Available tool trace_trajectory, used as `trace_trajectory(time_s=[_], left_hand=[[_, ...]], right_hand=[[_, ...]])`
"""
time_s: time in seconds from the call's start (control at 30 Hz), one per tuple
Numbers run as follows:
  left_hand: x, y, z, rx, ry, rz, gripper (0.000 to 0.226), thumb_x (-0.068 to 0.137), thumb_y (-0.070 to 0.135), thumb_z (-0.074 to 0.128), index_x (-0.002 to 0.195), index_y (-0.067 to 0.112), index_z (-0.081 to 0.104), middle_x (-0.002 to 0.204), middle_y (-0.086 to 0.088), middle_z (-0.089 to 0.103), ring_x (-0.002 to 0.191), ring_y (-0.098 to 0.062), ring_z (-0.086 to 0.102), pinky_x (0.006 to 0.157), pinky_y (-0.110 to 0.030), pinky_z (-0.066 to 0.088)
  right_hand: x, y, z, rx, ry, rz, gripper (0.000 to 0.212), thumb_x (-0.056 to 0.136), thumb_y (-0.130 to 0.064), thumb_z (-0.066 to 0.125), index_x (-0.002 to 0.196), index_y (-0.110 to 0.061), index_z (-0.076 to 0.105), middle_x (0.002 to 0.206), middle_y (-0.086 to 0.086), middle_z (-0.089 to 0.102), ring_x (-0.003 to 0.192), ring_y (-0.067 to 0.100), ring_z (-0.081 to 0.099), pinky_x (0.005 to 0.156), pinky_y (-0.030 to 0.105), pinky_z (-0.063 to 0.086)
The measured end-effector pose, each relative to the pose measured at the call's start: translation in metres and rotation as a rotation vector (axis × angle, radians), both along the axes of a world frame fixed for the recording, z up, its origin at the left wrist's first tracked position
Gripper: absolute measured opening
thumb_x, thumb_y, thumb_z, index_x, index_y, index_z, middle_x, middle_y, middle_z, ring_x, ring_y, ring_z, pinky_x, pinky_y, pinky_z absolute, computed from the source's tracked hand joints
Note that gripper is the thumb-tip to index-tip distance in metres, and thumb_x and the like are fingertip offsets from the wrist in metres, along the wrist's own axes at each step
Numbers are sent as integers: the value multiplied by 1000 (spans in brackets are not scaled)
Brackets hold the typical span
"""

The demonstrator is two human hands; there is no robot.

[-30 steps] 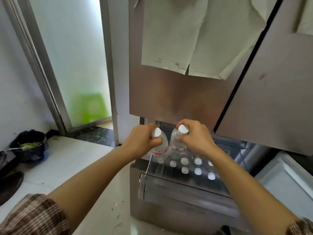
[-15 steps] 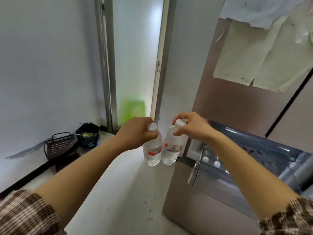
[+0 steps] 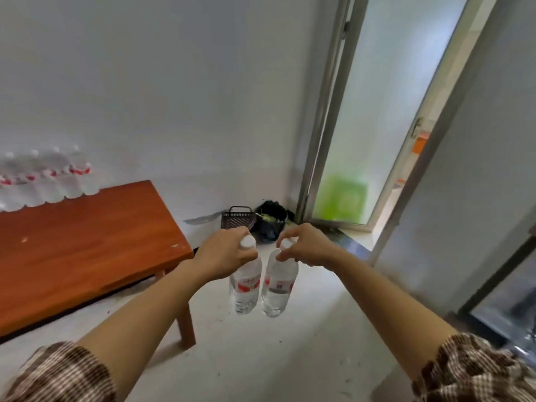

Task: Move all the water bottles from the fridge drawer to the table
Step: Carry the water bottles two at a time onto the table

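Observation:
My left hand [image 3: 223,253] grips a clear water bottle [image 3: 245,285] by its white-capped neck. My right hand [image 3: 307,245] holds a second water bottle [image 3: 278,288] the same way. Both bottles hang upright side by side over the pale floor, to the right of the orange-brown wooden table [image 3: 75,245]. Several water bottles [image 3: 46,178] with red labels stand in a row at the table's far left edge against the wall, blurred. The fridge [image 3: 510,291] shows only as a dark sliver at the right edge; its drawer is out of view.
A dark wire basket [image 3: 236,217] and a black bowl [image 3: 271,219] with greens sit on the floor in the corner. A frosted glass door [image 3: 377,111] with a metal frame stands ajar at the right. A table leg [image 3: 185,326] stands near my left forearm.
I have lifted the two bottles out of the fridge drawer and turned left. The fridge has slid out to the right edge, and the table with its row of bottles has come into view.

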State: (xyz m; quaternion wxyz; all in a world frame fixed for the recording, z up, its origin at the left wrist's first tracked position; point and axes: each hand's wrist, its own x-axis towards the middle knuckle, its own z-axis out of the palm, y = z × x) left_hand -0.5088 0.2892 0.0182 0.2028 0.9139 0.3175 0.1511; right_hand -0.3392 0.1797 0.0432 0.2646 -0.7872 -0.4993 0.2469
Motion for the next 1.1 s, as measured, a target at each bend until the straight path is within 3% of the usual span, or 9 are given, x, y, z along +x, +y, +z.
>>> trace_trajectory(time_s=[0.1, 0.27, 0.37, 0.47, 0.53, 0.63, 0.8, 1.0, 1.1], left_hand=[[-45, 41, -4, 21, 4, 126, 22, 81, 43, 56, 84, 22, 53, 81, 1, 62, 73, -19, 56, 56, -34, 39], [-117, 118, -8, 51, 69, 246, 22, 82, 45, 56, 90, 23, 56, 84, 4, 64, 75, -17, 58, 64, -39, 49], [-152, 165, -12, 46, 95, 294, 19, 86, 42, 56, 95, 26, 56, 88, 6, 63, 77, -14, 58, 65, -33, 49], [-185, 218, -14, 30, 130, 344, 18, 88, 41, 55, 97, 26, 55, 89, 6, 63, 78, -14, 59, 68, -33, 51], [-205, 253, -13, 30, 161, 371, 17, 87, 40, 54, 97, 26, 54, 89, 6, 62, 78, -15, 58, 68, -33, 50], [-236, 301, -13, 41, 185, 426, 17, 89, 41, 52, 101, 28, 51, 91, 6, 61, 78, -14, 57, 65, -31, 46], [-284, 364, -9, 94, 214, 498, 27, 92, 41, 50, 114, 26, 48, 99, 6, 61, 81, -14, 56, 65, -27, 45], [-339, 450, -6, 91, 181, 552, 24, 91, 41, 50, 110, 28, 50, 97, 8, 61, 82, -14, 59, 68, -29, 48], [-366, 494, -11, 74, 182, 544, 26, 91, 42, 50, 113, 28, 47, 95, 8, 61, 79, -14, 59, 64, -29, 47]], right_hand=[[-36, 60, -3, -27, 2, 126, 16, 75, -15, 78, 88, -19, 70, 73, -7, 59, 64, 8, 53, 49, 16, 39], [-90, 170, -10, -14, -29, 283, 17, 73, -22, 80, 87, -22, 71, 85, -4, 66, 72, 10, 60, 60, 21, 48], [-121, 235, -15, -5, -52, 361, 37, 69, -27, 82, 104, -16, 74, 109, 0, 69, 80, 12, 64, 68, 22, 50], [-155, 302, -18, 3, -49, 439, 30, 71, -23, 81, 100, -16, 75, 93, -6, 69, 82, 15, 63, 68, 23, 49], [-177, 341, -19, 0, -56, 481, 26, 73, -21, 79, 98, -17, 75, 76, -14, 61, 72, 10, 59, 61, 19, 43], [-206, 398, -19, 17, -119, 536, 31, 74, -23, 77, 104, -18, 73, 69, -16, 54, 60, 3, 50, 52, 17, 37], [-253, 482, -17, 62, -227, 576, 37, 75, -30, 73, 110, -19, 71, 102, 1, 70, 79, 17, 62, 63, 26, 48], [-302, 572, -20, 35, -313, 608, 24, 76, -34, 71, 91, -17, 64, 87, 0, 66, 75, 18, 63, 62, 30, 53], [-328, 612, -25, 20, -298, 606, 28, 77, -34, 71, 96, -18, 59, 91, 0, 63, 80, 19, 63, 65, 28, 50]])
